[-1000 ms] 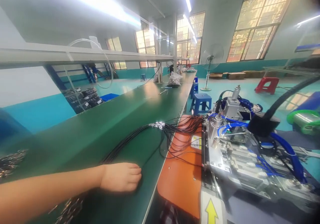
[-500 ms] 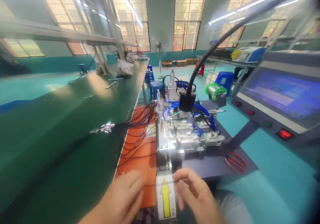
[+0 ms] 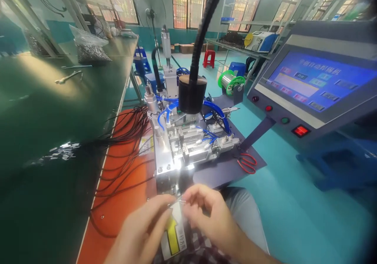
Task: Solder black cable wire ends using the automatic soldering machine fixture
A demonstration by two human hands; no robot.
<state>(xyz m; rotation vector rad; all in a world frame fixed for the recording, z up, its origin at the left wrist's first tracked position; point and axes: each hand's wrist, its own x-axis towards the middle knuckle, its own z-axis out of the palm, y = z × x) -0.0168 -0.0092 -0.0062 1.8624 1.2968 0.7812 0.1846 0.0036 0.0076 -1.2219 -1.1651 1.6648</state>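
Note:
My left hand [image 3: 147,225] is closed in a pinch, its fingertips on a thin wire. My right hand [image 3: 207,209] is closed too, fingertips at the other side of the same thin wire [image 3: 180,202], whose pale ends show in the small gap between the hands. How much of the wire lies inside my fingers is hidden. Both hands hover over a white label with a yellow arrow [image 3: 173,238]. Just beyond them stands a metal machine [image 3: 165,158] with blue air hoses and a bright light at its front.
Black cables [image 3: 123,138] run across an orange mat [image 3: 123,181] to a pile of shiny metal tips [image 3: 65,151] on the green table [image 3: 44,201]. Red-handled scissors [image 3: 247,163] lie right of the machine. A black lamp [image 3: 192,94] hangs above; a control screen [image 3: 315,79] stands right.
My hands have come closer together, fingertips nearly meeting with the wire between them. The view has turned right and downward, so the machine appears further left.

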